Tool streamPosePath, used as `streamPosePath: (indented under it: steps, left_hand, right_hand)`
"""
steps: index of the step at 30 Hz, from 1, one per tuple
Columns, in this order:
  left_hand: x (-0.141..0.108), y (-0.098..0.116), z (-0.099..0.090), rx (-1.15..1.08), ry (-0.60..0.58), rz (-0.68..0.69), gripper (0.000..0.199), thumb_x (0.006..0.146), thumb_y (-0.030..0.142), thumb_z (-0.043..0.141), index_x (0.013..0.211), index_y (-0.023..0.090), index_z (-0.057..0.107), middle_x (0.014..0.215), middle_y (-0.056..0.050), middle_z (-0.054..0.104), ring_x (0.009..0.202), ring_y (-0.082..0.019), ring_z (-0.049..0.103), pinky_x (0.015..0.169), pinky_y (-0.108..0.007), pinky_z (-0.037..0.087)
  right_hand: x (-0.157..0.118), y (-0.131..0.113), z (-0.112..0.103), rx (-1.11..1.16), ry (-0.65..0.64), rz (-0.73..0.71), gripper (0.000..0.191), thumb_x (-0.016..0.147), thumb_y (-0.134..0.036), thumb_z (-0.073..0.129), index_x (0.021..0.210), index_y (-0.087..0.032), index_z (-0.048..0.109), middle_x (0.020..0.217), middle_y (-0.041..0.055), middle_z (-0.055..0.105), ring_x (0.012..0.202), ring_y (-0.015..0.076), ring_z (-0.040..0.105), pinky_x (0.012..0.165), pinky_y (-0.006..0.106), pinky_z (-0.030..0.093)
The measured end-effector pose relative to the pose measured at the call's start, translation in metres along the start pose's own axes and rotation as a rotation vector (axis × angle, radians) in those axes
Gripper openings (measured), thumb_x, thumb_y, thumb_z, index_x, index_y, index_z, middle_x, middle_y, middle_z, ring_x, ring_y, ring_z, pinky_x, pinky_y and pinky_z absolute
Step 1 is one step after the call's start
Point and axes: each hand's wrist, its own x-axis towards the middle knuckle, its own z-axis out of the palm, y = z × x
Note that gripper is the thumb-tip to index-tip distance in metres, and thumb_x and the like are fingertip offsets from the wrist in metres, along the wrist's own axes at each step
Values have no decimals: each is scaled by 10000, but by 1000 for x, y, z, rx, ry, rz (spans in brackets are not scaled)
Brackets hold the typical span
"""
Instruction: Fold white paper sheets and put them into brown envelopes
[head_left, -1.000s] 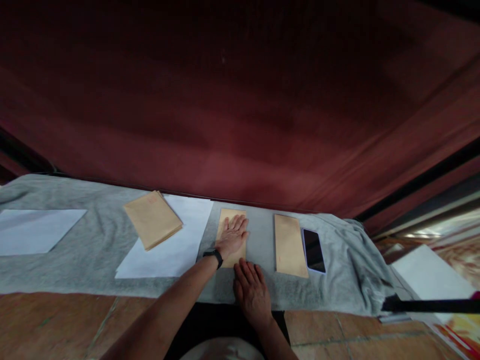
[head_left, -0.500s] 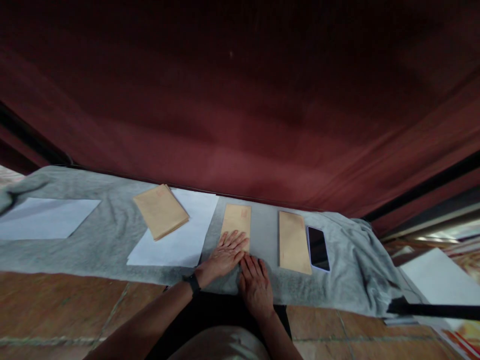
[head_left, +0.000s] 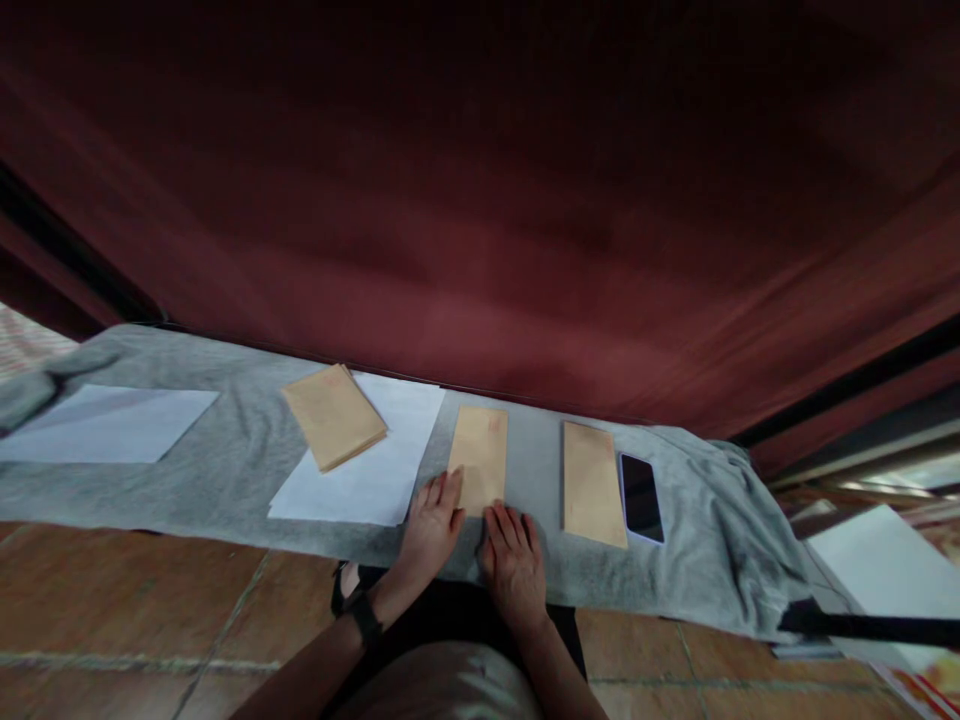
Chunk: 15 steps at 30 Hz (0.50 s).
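Observation:
A tan paper envelope (head_left: 480,455) with small red print lies flat on the grey cloth in front of me. My left hand (head_left: 433,520) rests at its lower left edge, fingers stretched out and fingertips touching the paper. At the lower right corner of the envelope, my right hand (head_left: 514,555) lies palm down with its fingers extended. Neither hand grips anything. To the left, a stack of tan envelopes (head_left: 336,418) sits on white paper sheets (head_left: 337,500). More tan envelopes (head_left: 592,485) lie to the right.
A phone (head_left: 641,498) lies right of the right-hand envelopes. Another white sheet (head_left: 112,425) is at the far left of the grey cloth (head_left: 232,450). Dark red fabric (head_left: 480,250) rises behind the cloth's far edge. A black bar (head_left: 885,628) juts in at the lower right.
My left hand has slid off the middle of the envelope, back and left to its lower left edge. My right hand has stayed near the lower right corner.

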Motion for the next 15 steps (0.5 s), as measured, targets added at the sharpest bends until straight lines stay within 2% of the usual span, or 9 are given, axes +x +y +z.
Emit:
streamPosePath:
  steps: [3, 6, 8, 11, 13, 15]
  left_hand:
    - [13, 3, -5, -194, 7, -122, 715, 804, 118, 584, 1499, 170, 425, 1276, -136, 635, 1163, -289, 607, 1029, -466, 493]
    - [24, -1, -5, -456, -44, -335, 762, 767, 135, 605, 1500, 127, 395, 995, -77, 690, 925, -254, 680, 886, -435, 560]
    - [28, -2, -4, -673, -87, -427, 770, 766, 147, 593, 1501, 110, 364, 869, -29, 689, 807, -227, 691, 819, -408, 573]
    - [28, 6, -6, -934, -77, -438, 722, 750, 148, 591, 1450, 124, 417, 942, -37, 714, 872, -211, 703, 852, -376, 564]
    - [27, 19, -10, -994, -69, -414, 675, 729, 139, 602, 1393, 138, 480, 960, -37, 714, 887, -204, 696, 859, -359, 555]
    - [26, 36, -16, -999, -74, -386, 642, 734, 153, 624, 1366, 147, 514, 874, -12, 694, 822, -192, 681, 818, -342, 553]
  right_hand:
    - [1, -1, 3, 6, 6, 18, 431, 983, -211, 505, 1407, -222, 586, 1443, 60, 604, 1299, 251, 556, 1193, 458, 292]
    - [4, -2, 4, 6, 13, 29, 411, 983, -214, 501, 1380, -229, 607, 1416, 58, 625, 1272, 250, 570, 1182, 456, 303]
    - [7, -3, 4, -8, 15, 28, 395, 980, -205, 493, 1352, -226, 625, 1385, 66, 645, 1244, 249, 585, 1154, 451, 336]
    - [14, -6, 4, -27, 9, 32, 381, 963, -191, 499, 1314, -207, 646, 1323, 92, 677, 1175, 266, 614, 1040, 433, 436]
    - [20, -8, 1, -20, 15, 65, 376, 955, -201, 509, 1303, -195, 654, 1274, 118, 693, 1120, 288, 630, 961, 431, 479]
    - [27, -8, -3, 43, 32, 132, 369, 959, -213, 497, 1287, -200, 667, 1216, 133, 703, 1061, 292, 644, 917, 425, 497]
